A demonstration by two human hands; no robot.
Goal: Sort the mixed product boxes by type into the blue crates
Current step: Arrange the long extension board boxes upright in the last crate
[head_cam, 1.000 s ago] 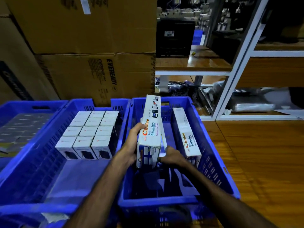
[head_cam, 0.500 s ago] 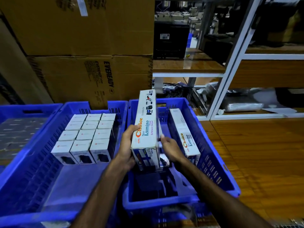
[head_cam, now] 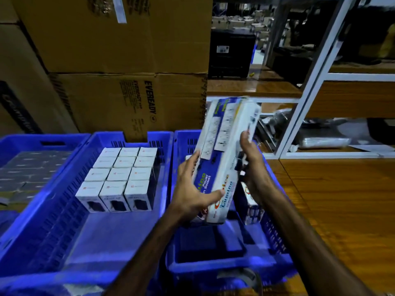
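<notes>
Lifted and rolled since a second ago, the long extension-socket box [head_cam: 224, 159] now shows its pictured face above the right-hand blue crate [head_cam: 275, 248]. Left hand [head_cam: 192, 189] and right hand [head_cam: 252, 161] grip its sides. Judging by this, it is being turned for placing beside the matching box [head_cam: 252, 201] below the right hand.

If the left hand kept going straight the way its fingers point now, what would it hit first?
The left hand already grips the long box. Its fingers point up and right, so beyond the box it would probably meet the right hand, though depth is unclear.
</notes>
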